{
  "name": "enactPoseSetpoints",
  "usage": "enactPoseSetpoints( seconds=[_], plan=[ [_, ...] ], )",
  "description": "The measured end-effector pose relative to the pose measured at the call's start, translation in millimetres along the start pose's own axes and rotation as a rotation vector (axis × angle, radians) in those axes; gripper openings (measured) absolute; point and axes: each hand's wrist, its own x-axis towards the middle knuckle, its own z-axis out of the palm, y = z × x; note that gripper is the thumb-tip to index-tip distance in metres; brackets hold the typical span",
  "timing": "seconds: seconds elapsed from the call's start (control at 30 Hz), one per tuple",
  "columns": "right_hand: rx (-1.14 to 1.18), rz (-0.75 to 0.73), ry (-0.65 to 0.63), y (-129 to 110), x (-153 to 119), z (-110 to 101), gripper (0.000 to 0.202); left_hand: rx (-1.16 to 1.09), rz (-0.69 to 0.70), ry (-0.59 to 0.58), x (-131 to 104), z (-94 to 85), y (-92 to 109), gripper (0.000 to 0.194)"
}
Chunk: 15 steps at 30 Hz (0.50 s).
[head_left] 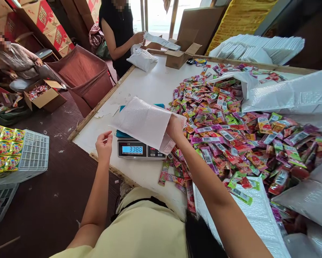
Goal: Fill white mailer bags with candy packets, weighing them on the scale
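A white padded mailer bag (140,120) lies tilted across a digital scale (132,148), whose lit display appears to read 3388. My right hand (175,127) reaches into the mailer's mouth on its right side; the fingers are hidden inside, so I cannot tell what they hold. Left of the scale, my left hand (104,143) hovers near the table edge, apart from the bag. Its fingers are loosely curled with nothing visible in them. Small colourful snack packets (227,136) are heaped to the right of the scale, some lying under my right forearm.
White padded mailers (289,93) lie over the heap, and more are stacked (257,48) behind it. An open cardboard box (179,57) and a filled white bag (142,60) stand at the far end, near a standing person (118,39). Another person (21,61) sits left. Plastic crates (33,150) stand left.
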Motion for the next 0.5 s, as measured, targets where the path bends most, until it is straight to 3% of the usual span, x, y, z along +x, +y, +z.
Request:
enactPoseSetpoints(
  seconds=[0.1,0.23,0.33,0.5],
  plan=[
    [-0.066,-0.031,0.167,1,-23,-11,0.025,-0.019,0.006,-0.02,-1,6.1,8,0.029],
    [0.043,-0.071,0.329,5,-57,-26,0.02,-0.027,0.018,-0.035,-1,7.6,17,0.028],
    [0.154,-0.01,0.474,14,-84,-45,0.012,-0.023,0.029,-0.018,-1,4.9,17,0.029],
    [0.225,0.119,0.708,25,-119,-84,0.016,-0.028,0.012,-0.022,-2,4.4,15,0.029]
  ],
)
